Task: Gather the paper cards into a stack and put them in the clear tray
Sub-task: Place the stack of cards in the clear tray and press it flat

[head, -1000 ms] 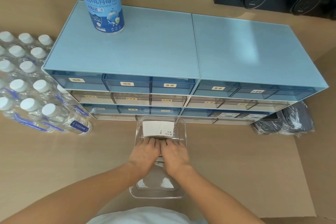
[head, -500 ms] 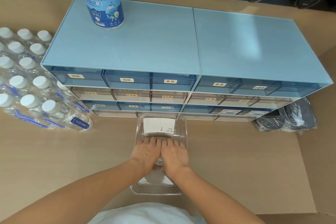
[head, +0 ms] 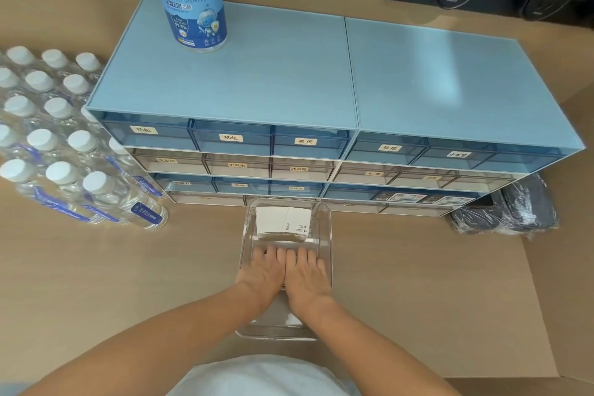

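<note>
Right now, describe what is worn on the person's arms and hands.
Nothing is worn on them. The left hand and right hand are bare: no gloves, and no rings or watch that show. Both forearms are bare too, with no sleeves reaching them in view. The only clothing visible is a white garment at the bottom edge of the picture.

Card stack (head: 283, 224) in clear tray (head: 327, 235), left hand (head: 262, 276), right hand (head: 307, 280) flat inside
</note>
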Available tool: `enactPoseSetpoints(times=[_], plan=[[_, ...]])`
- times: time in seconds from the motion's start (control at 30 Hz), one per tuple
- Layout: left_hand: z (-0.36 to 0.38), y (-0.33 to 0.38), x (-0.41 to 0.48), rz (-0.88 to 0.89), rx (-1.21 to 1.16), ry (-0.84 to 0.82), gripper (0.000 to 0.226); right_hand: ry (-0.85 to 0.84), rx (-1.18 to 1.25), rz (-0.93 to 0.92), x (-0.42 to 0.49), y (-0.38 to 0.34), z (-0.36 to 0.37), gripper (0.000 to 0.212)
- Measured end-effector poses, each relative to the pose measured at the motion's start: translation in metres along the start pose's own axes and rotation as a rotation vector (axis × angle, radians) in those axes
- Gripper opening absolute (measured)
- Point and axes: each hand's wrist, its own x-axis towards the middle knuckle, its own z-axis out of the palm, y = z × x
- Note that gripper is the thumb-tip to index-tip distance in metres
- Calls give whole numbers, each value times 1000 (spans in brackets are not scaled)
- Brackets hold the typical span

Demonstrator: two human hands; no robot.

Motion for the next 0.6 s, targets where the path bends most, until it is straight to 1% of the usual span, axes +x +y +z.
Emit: enactPoseSetpoints(times=[0.1, 0.23, 0.27, 0.3, 0.33, 0.37, 0.4, 0.43, 0.47, 0.5, 0.53, 0.57, 0.6], plan=[[1, 2, -3, 15, 64, -4, 72, -8, -4, 18, -4, -3, 0, 59], [-8, 5, -9, -14, 29, -19, 74, -43, 56, 42, -5, -3, 0, 78], [-12, 6, -10, -16, 17, -26, 79, -46, 101, 50, -5, -3, -3, 84], [-18, 7, -12, -30, -44, -47, 89, -61, 151, 51, -6, -3, -8, 91], [-26, 7, -16, -61, -144, -81, 102, -79, 198, 38, -9, -2, -15, 98], [-36, 5, -22, -85, -259, -109, 109, -92, 254, 20, -13, 0, -24, 103], [-48, 0, -28, -94, -358, -106, 106, -110, 348, 13, -19, 4, -33, 106], [-57, -8, -34, -102, -467, -77, 95, -141, 512, 22, -26, 11, -46, 104], [-65, -17, -39, -119, -614, -34, 83, -189, 754, 55, -33, 20, -59, 97], [-72, -28, -44, -148, -814, 12, 74, -244, 1038, 98, -40, 29, -74, 84], [-79, -38, -50, -178, -1036, 28, 70, -293, 1317, 122, -48, 35, -86, 66], [-81, -46, -54, -205, -1264, 22, 69, -331, 1526, 148, -52, 40, -92, 49], [-82, -50, -57, -221, -1460, -5, 69, -344, 1633, 188, -52, 42, -95, 39]])
